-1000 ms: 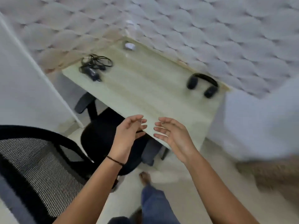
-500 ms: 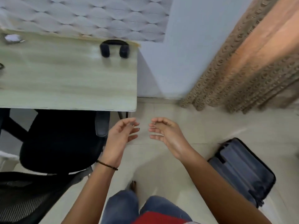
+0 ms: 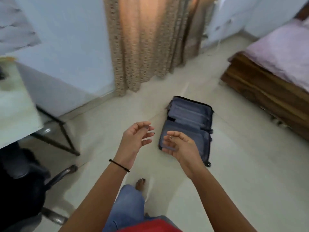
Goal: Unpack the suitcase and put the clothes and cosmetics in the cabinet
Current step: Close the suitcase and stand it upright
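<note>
Two large fixtures back the scene: a tan curtain [image 3: 150,44] at the far wall and a wooden bed [image 3: 267,84] at right. Grey suitcase [image 3: 189,121] lies flat on the pale floor [image 3: 234,164] between them. Left hand [image 3: 135,141] and right hand [image 3: 182,146] are held out forward, palms facing, fingers loosely curled, apart, holding nothing. Right hand overlaps the suitcase's near end in view. Black band [image 3: 119,165] circles the left wrist.

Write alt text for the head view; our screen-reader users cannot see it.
A person's empty left hand and right hand, fingers loosely curled, are held out toward a dark blue suitcase lying flat on the pale floor. A beige curtain hangs behind it, a bed stands to the right, a desk and black chair to the left.
</note>
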